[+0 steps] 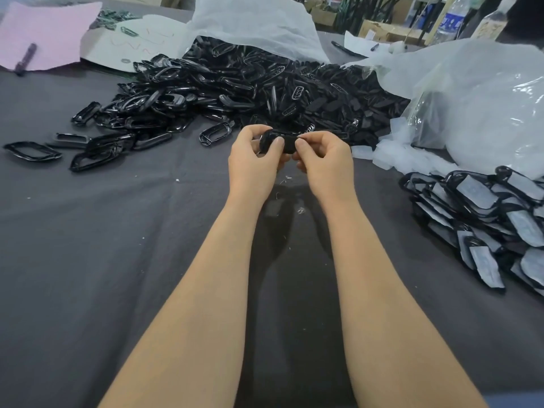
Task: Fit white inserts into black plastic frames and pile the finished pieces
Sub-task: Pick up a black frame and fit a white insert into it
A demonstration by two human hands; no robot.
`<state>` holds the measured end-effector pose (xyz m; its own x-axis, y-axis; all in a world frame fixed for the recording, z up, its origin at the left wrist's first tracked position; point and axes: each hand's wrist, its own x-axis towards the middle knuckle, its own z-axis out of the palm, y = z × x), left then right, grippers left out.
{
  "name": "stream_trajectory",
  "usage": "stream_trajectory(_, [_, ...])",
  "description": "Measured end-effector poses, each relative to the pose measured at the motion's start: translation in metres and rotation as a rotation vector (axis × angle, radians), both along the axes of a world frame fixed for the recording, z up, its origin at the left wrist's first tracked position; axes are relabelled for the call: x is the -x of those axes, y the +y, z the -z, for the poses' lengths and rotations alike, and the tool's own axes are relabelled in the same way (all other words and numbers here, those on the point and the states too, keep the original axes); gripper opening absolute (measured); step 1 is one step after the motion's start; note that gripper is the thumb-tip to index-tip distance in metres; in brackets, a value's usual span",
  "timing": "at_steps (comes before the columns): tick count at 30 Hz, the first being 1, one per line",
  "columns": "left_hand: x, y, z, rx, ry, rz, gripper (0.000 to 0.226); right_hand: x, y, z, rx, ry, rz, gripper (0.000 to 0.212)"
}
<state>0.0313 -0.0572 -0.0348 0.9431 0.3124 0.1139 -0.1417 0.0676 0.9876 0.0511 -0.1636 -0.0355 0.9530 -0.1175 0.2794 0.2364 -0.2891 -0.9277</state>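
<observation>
Head view | frame held over surface, by heap edge | pinched at both ends: L hand, R hand, fingers curled on it | long axis L–R | insert: can't tell | done pile nearer R hand

We see glossy black plastic frames heaped on matt grey cloth covering the table, beside crinkled translucent plastic bags and matt pink paper.
</observation>
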Motion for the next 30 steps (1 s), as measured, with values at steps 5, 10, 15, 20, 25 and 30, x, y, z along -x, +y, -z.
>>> stream_trajectory(5, [0.001,0.0,-0.001,0.001,-0.015,0.029,0.017,0.0,0.002,0.001,0.027,-0.015,0.113,0.013])
stream_trajectory(10, [0.002,-0.002,0.0,-0.026,-0.037,0.032,0.018,-0.003,0.002,0.001,-0.415,0.273,-0.013,0.026])
stream_trajectory(15, [0.0,-0.002,0.003,-0.128,-0.018,-0.021,0.019,-0.003,0.003,0.002,-0.338,0.209,0.009,0.017])
stream_trajectory(20, [0.001,-0.004,0.005,-0.289,-0.039,-0.04,0.02,-0.002,0.004,0.005,-0.133,0.151,0.093,0.015])
stream_trajectory(25, [0.001,-0.004,0.009,-0.48,-0.015,-0.083,0.015,0.002,0.004,0.004,0.024,0.057,0.154,0.004])
stream_trajectory(30, [-0.002,-0.002,0.006,-0.283,0.019,-0.022,0.019,0.002,0.001,0.001,0.098,0.032,0.173,0.011])
